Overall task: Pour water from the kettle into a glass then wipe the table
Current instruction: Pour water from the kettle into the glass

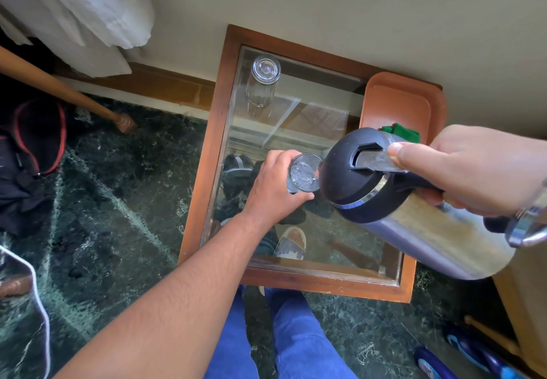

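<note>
The right hand (485, 171) tilted the black-lidded steel kettle (399, 201), fingers wrapped round its handle, thumb on the lever. The left hand (275, 186) gripped the clear, fragile drinking glass (305, 173) above the glass-topped wooden bench (216, 130); wet, it looked slippery.

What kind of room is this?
Probably a hotel or guest room: a glass-topped side table against the wall, a tray with a spare glass nearby, a kettle, a curtain, and a marble floor.
</note>
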Demonstrator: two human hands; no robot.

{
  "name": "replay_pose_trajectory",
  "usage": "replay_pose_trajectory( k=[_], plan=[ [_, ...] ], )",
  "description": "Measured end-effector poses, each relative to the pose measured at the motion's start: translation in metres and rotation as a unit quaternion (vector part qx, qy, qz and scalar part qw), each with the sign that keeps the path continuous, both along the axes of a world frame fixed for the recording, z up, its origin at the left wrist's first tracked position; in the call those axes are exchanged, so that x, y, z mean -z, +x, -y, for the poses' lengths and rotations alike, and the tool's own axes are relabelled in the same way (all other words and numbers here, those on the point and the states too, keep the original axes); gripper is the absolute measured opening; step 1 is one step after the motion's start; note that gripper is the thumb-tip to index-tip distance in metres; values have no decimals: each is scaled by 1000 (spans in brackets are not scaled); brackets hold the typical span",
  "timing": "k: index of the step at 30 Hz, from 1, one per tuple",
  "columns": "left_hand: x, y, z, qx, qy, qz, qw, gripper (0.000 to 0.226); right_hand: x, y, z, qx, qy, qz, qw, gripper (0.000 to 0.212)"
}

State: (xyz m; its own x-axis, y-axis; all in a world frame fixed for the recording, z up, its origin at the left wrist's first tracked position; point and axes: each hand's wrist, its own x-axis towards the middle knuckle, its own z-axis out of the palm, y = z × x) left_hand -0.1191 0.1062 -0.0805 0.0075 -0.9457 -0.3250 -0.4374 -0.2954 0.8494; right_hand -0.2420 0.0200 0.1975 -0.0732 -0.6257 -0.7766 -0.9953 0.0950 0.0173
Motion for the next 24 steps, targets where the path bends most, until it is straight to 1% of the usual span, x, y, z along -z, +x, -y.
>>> replay_pose_trajectory(
  k=[9, 18, 24],
  plan=[
    [2, -1, -3, 2, -4, 7, 1000, 74, 0, 1, -2, 0, 5, -5, 1000, 73],
    [2, -2, -5, 4, 0, 10, 1000, 74, 1, 6, 0, -31, -1, -25, 999, 75],
    [-1, -6, -7, 10, -14, 16, 1000, 76, -3, 13, 2, -58, 0, -51, 997, 76]
  ],
)
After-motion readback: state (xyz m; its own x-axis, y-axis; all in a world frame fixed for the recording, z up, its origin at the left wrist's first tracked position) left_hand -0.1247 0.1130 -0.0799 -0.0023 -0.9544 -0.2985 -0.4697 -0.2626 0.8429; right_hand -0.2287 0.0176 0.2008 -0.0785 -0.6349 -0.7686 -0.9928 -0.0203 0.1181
